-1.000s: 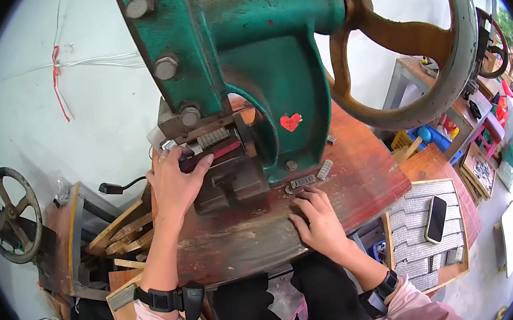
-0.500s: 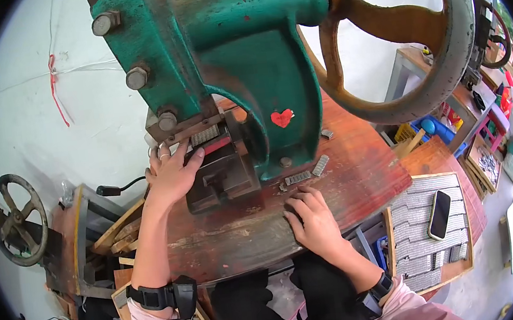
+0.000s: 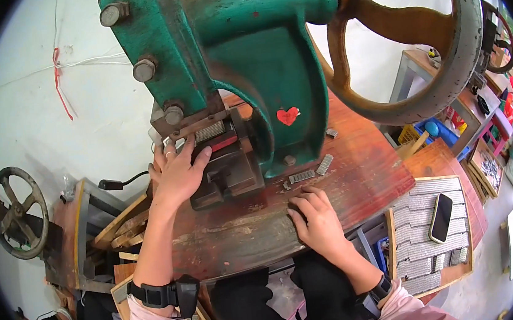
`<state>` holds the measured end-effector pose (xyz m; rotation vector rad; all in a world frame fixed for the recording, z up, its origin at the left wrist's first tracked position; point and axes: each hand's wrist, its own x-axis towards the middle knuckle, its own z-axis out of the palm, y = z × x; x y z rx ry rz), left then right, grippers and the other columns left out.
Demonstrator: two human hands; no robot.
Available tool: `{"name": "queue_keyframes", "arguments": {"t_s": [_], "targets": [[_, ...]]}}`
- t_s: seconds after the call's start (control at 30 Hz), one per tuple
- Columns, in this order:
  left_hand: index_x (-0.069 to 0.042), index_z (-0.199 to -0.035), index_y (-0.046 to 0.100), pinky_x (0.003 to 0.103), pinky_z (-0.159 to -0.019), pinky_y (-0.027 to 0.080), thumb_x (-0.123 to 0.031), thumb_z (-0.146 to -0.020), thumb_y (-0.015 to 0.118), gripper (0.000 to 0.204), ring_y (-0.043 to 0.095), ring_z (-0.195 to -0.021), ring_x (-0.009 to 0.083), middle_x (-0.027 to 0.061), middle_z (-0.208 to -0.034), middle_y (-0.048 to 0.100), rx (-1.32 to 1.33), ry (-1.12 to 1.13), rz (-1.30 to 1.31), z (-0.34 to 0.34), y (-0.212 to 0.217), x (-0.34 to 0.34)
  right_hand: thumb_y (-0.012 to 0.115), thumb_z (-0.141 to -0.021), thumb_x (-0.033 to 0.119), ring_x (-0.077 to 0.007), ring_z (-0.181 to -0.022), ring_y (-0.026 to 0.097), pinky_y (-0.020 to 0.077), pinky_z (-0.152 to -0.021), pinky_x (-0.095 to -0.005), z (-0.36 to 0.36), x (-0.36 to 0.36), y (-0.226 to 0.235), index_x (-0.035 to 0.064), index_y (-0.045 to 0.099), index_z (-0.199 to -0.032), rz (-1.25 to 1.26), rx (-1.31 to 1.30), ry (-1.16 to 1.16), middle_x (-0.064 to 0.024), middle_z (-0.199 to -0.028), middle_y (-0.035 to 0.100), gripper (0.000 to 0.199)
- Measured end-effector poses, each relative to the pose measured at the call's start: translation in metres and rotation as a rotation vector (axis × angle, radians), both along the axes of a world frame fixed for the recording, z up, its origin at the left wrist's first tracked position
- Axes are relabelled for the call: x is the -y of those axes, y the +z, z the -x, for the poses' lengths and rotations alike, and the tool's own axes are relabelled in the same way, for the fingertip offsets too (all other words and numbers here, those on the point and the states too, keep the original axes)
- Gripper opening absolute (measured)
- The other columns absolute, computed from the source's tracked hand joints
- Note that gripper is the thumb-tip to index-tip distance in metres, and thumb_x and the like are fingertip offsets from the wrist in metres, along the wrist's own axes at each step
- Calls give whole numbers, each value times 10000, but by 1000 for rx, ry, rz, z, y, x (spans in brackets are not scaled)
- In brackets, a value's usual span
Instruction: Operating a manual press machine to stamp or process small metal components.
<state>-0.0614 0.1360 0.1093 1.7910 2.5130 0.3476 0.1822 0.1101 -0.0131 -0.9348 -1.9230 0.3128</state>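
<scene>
Left hand at the press, right hand resting on the bench

Head view: left hand point(image 3: 178, 177) up at the dark metal fixture point(image 3: 247, 174) of a green press point(image 3: 288, 73), fingers spread, thumb apart and near the end of a red bar point(image 3: 224, 143); cannot tell whether the fingertips pinch anything. Ridged metal piece point(image 3: 210, 131) sits in the fixture, behind the red bar and just beside those fingers. Right hand point(image 3: 318, 221) lies near the front edge of the wooden bench point(image 3: 246, 244), fingers loosely curled, thumb apart, nothing seen in it. Just beyond its knuckles, two small ridged blocks point(image 3: 302, 176) lie on the wood close together. To the right, a phone point(image 3: 440, 218) rests on rows of grey pieces in a wooden tray point(image 3: 392, 242)
</scene>
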Motion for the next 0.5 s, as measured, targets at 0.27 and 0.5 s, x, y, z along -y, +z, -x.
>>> {"name": "queue_keyframes", "arguments": {"t_s": [0.27, 0.5], "targets": [[-245, -1405, 368, 622, -1045, 65, -593, -876, 419, 635, -12, -1398, 380, 195, -1495, 187, 69, 19, -9, 2, 0, 1, 643, -765, 33, -368, -1044, 524, 450, -877, -423, 0, 0, 0, -8, 602, -956, -4, 16, 11, -163, -933, 592, 200], [-249, -1378, 419, 627, -1039, 68, -612, -856, 450, 637, -1, -1395, 390, 184, -1484, 227, 92, 10, -28, 4, -1, 3, 642, -767, 33, -361, -1024, 531, 454, -861, -417, -1, 1, -1, -3, 605, -958, -3, 34, -7, -156, -921, 598, 198]]}}
